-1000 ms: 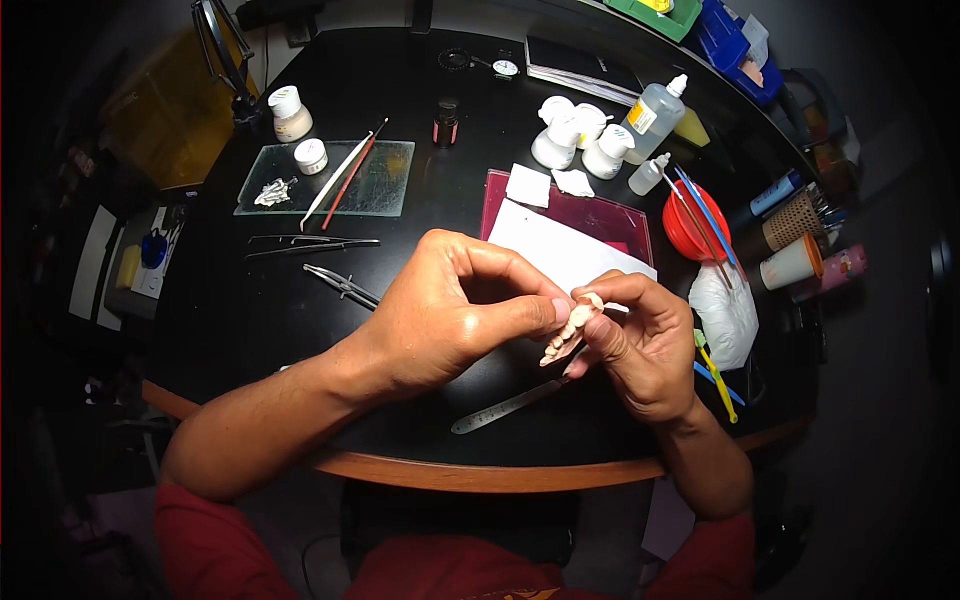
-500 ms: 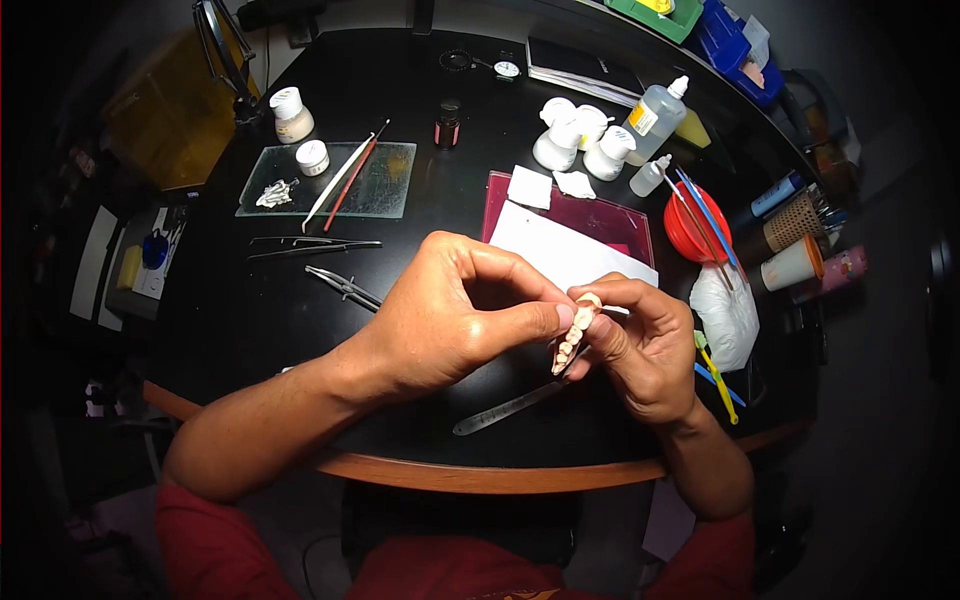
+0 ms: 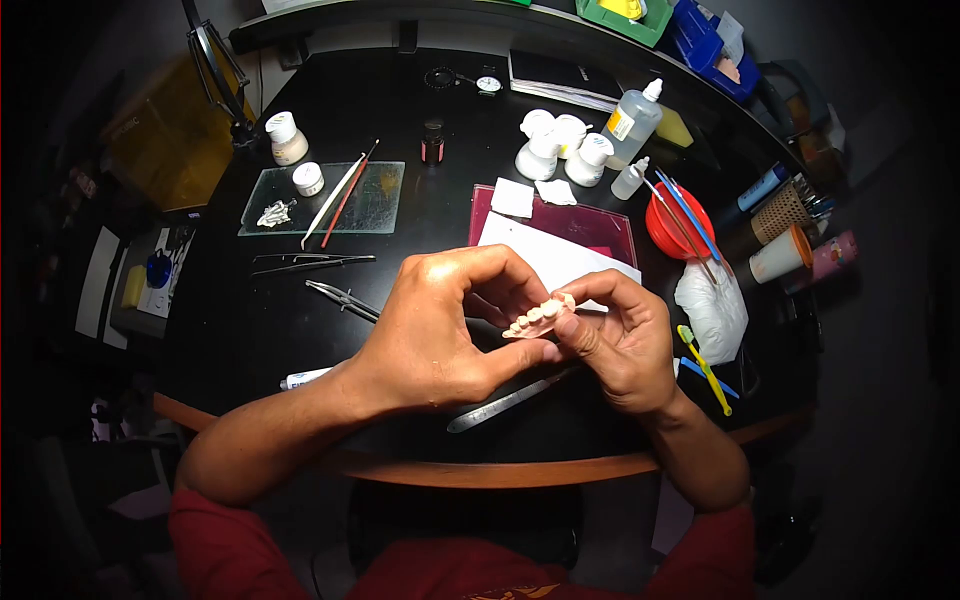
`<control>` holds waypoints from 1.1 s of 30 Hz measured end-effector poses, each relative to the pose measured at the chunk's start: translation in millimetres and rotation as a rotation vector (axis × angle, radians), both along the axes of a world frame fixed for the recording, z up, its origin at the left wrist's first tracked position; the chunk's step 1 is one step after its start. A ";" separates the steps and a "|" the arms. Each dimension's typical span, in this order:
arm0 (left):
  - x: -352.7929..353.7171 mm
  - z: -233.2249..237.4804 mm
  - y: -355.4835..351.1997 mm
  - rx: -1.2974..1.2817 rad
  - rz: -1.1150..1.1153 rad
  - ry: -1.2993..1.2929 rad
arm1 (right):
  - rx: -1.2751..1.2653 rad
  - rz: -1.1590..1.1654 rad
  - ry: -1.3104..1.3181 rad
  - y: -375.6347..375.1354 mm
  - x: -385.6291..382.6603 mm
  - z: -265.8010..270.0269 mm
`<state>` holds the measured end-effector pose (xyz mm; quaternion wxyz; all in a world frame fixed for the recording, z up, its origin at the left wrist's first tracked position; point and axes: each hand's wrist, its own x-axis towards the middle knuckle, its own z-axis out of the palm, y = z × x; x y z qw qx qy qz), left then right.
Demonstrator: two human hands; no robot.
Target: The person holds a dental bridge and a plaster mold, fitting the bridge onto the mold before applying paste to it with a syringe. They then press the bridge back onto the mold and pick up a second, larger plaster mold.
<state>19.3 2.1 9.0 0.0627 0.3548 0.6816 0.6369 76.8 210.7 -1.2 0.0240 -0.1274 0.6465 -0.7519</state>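
Note:
A dental model (image 3: 533, 322) with a row of cream teeth on a pinkish base is held up above the black desk. My right hand (image 3: 625, 345) pinches its right end between thumb and fingers. My left hand (image 3: 430, 325) is curled about the other side, its thumb under the base and its fingertips partly hidden behind the teeth. Below the hands lies a flat metal strip (image 3: 500, 408), its right end hidden. Two tweezers-like metal tools (image 3: 312, 262) (image 3: 342, 299) rest left of my left hand, and a white tube (image 3: 304, 379) is partly covered by my forearm.
At the left, a glass slab (image 3: 385, 205) carries a small jar and two slim instruments. A maroon plate (image 3: 620, 232) with white paper lies behind my hands. White jars (image 3: 538, 160), a squeeze bottle (image 3: 634, 120), a red bowl (image 3: 665, 228) and a yellow toothbrush (image 3: 705, 370) stand or lie rightward.
The dental model has turned from steeply slanted to nearly level, its tooth row now pointing left. My left thumb has moved down beneath it. The camera view has shifted slightly, revealing the white tube.

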 end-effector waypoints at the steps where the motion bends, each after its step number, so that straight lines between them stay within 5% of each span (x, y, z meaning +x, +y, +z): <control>1: 0.7 0.8 0.3 -0.015 0.015 -0.003 | 0.008 0.009 -0.030 0.5 0.7 2.2; 8: -5.2 1.2 -4.0 -0.083 0.041 -0.030 | 0.027 -0.034 0.004 -2.0 -2.5 5.2; 11: -15.7 3.7 -9.0 -0.121 0.129 0.106 | 0.248 -0.171 0.043 3.6 -4.7 8.2; 15: -35.2 12.7 -21.5 -0.228 0.253 0.322 | 0.616 -0.396 0.399 11.2 -11.8 5.9; 19: -50.5 1.7 -26.1 -0.257 0.326 0.450 | 0.613 -0.362 0.535 12.4 -8.9 10.8; 22: -54.5 -2.8 -26.6 -0.314 0.355 0.485 | 0.457 -0.254 0.636 5.7 6.4 22.0; 24: -55.7 -2.8 -26.1 -0.286 0.351 0.510 | 0.089 -0.124 0.395 -17.4 41.9 44.2; 28: -55.4 -2.4 -25.5 -0.236 0.352 0.562 | -0.462 0.408 0.374 -69.8 92.6 69.3; 33: -50.8 1.2 -23.8 -0.264 0.327 0.564 | -1.163 0.539 0.213 -134.1 134.1 69.9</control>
